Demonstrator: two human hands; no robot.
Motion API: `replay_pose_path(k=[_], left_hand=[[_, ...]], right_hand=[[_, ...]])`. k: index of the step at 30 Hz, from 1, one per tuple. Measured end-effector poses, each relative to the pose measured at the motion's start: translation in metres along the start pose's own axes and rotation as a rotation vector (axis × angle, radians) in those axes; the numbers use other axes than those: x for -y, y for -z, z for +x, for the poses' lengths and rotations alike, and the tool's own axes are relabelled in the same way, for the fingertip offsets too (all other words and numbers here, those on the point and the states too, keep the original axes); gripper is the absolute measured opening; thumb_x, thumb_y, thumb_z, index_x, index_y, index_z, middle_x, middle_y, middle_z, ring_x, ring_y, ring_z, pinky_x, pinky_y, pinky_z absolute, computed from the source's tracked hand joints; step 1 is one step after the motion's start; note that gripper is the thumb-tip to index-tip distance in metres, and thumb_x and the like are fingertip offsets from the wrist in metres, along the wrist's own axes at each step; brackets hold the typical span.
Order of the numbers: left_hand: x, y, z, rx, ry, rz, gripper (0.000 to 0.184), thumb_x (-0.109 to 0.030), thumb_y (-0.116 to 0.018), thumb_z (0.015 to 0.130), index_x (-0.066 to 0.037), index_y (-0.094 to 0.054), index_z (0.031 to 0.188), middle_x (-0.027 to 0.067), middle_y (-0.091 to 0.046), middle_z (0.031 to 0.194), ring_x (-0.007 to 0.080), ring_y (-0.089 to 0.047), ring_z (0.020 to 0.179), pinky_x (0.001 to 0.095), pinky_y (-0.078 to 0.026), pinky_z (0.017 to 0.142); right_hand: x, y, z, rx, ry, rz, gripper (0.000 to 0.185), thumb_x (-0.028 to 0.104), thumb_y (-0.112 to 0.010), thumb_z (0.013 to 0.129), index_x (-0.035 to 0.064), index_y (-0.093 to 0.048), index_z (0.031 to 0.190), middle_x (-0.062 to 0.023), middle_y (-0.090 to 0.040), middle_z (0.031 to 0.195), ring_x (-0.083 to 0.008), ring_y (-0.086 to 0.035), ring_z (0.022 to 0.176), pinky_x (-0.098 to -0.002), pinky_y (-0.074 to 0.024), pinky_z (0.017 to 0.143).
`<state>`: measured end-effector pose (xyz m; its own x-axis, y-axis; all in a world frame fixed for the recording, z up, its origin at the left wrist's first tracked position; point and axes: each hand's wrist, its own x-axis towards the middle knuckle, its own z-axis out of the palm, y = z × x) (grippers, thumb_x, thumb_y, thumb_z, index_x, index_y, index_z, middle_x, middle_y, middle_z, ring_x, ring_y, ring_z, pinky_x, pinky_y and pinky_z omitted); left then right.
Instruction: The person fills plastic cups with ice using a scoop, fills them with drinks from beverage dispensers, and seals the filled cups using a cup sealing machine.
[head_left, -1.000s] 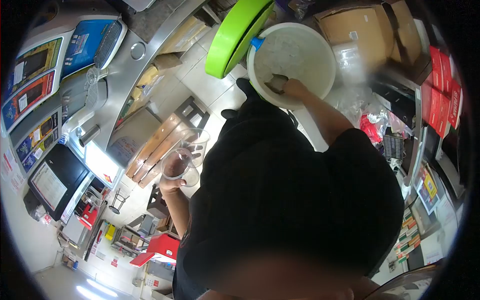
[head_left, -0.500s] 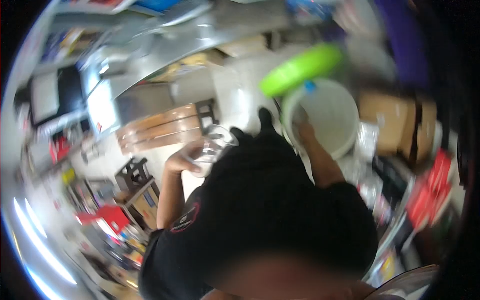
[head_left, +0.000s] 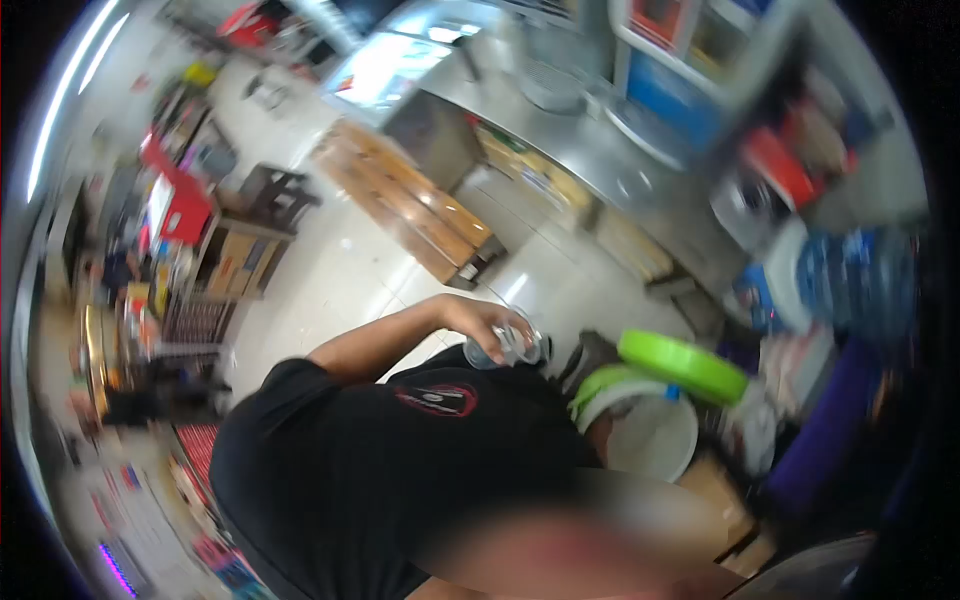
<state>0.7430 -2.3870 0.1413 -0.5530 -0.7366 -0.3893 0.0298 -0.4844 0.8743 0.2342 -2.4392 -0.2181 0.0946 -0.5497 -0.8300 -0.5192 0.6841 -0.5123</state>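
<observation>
Left fingers (head_left: 490, 344) curled around clear plastic cups (head_left: 513, 347), right fingers blurred, grip impossible to tell

Honestly, no text or numbers are being made out here. A red-ringed logo (head_left: 437, 400) is being displayed on the black shirt (head_left: 320, 455), but its lettering is being swallowed by blur. Some small pale mark (head_left: 174, 222), maybe a label, is being carried by the red box (head_left: 190, 203).
</observation>
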Motion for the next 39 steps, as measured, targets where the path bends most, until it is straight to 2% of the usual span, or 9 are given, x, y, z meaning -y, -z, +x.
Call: replay_pose_path(k=[5,8,9,13,16,21,29,34,39], left_hand=[[-0.006,-0.007,0.005,-0.212,0.017,0.380,0.068,-0.020,-0.092,0.071,-0.006,-0.063,0.131,0.0097,-0.056,0.138,0.0260,-0.050,0.133,0.0409,-0.041,0.112],[-0.003,-0.018,0.022,-0.334,0.072,0.364,0.067,-0.014,-0.092,0.067,-0.003,-0.064,0.127,0.0112,-0.054,0.134,0.0262,-0.058,0.125,0.0382,-0.059,0.095],[0.000,-0.016,0.031,-0.342,0.052,0.444,0.067,-0.012,-0.092,0.066,-0.002,-0.064,0.126,0.0122,-0.052,0.135,0.0268,-0.060,0.123,0.0373,-0.060,0.092],[-0.018,-0.034,0.077,-0.410,-0.051,0.852,0.071,-0.019,-0.094,0.062,-0.002,-0.065,0.125,0.0236,-0.045,0.144,0.0379,-0.058,0.128,0.0448,-0.058,0.097],[-0.013,-0.046,0.095,-0.420,-0.116,1.208,0.074,-0.029,-0.096,0.060,-0.012,-0.068,0.126,0.0365,-0.033,0.154,0.0558,-0.040,0.140,0.0545,-0.040,0.115],[-0.040,-0.087,0.138,-0.444,-0.171,1.296,0.073,-0.034,-0.092,0.061,-0.016,-0.068,0.127,0.0367,-0.025,0.157,0.0576,-0.036,0.139,0.0583,-0.042,0.112],[-0.035,-0.106,0.169,-0.441,-0.520,1.240,0.068,-0.035,-0.092,0.060,-0.022,-0.070,0.122,0.0331,-0.026,0.158,0.0574,-0.033,0.139,0.0599,-0.044,0.109],[-0.013,-0.098,0.172,-0.421,-0.614,1.127,0.070,-0.036,-0.095,0.057,-0.021,-0.070,0.121,0.0359,-0.025,0.157,0.0575,-0.033,0.141,0.0577,-0.040,0.113],[-0.003,-0.080,0.168,-0.501,-0.760,0.934,0.076,-0.035,-0.099,0.054,-0.012,-0.067,0.119,0.0351,-0.022,0.157,0.0542,-0.034,0.142,0.0580,-0.038,0.114]], right_hand=[[-0.059,-0.007,0.004,-0.009,0.342,-0.396,0.028,0.023,-0.054,0.103,0.0030,-0.066,0.119,-0.0088,-0.061,0.085,-0.0207,-0.060,0.074,-0.0397,-0.0503,0.067],[-0.037,0.011,-0.038,0.113,0.093,0.450,0.028,0.030,-0.052,0.105,0.0067,-0.063,0.094,-0.0021,-0.056,0.070,-0.0138,-0.052,0.057,-0.0325,-0.0434,0.053],[-0.021,0.014,-0.053,0.036,0.102,0.480,0.031,0.036,-0.055,0.104,0.0086,-0.063,0.091,-0.0003,-0.055,0.068,-0.0123,-0.048,0.054,-0.0307,-0.0400,0.050],[0.000,0.066,-0.066,0.007,-0.004,0.328,0.030,0.037,-0.061,0.102,0.0087,-0.064,0.093,-0.0006,-0.058,0.069,-0.0116,-0.050,0.055,-0.0291,-0.0371,0.047],[0.026,0.096,-0.116,0.001,0.023,0.155,0.035,0.040,-0.063,0.099,0.0056,-0.066,0.091,-0.0025,-0.061,0.073,-0.0132,-0.053,0.061,-0.0316,-0.0409,0.052],[0.093,0.138,-0.211,0.021,0.187,-0.142,0.039,0.036,-0.064,0.093,-0.0021,-0.070,0.093,-0.0051,-0.065,0.075,-0.0172,-0.061,0.069,-0.0360,-0.0494,0.065],[0.279,0.080,-0.338,-0.168,0.284,-0.795,0.037,0.031,-0.059,0.096,-0.0016,-0.076,0.093,-0.0262,-0.074,0.093,-0.0429,-0.072,0.086,-0.0493,-0.0555,0.080],[0.340,0.027,-0.397,-0.376,0.208,-1.019,0.039,0.035,-0.061,0.098,0.0018,-0.078,0.089,-0.0230,-0.075,0.091,-0.0394,-0.074,0.085,-0.0514,-0.0571,0.078],[0.355,0.054,-0.443,-0.482,0.134,-1.030,0.042,0.041,-0.064,0.097,0.0021,-0.078,0.090,-0.0234,-0.074,0.090,-0.0388,-0.075,0.087,-0.0503,-0.0577,0.077]])
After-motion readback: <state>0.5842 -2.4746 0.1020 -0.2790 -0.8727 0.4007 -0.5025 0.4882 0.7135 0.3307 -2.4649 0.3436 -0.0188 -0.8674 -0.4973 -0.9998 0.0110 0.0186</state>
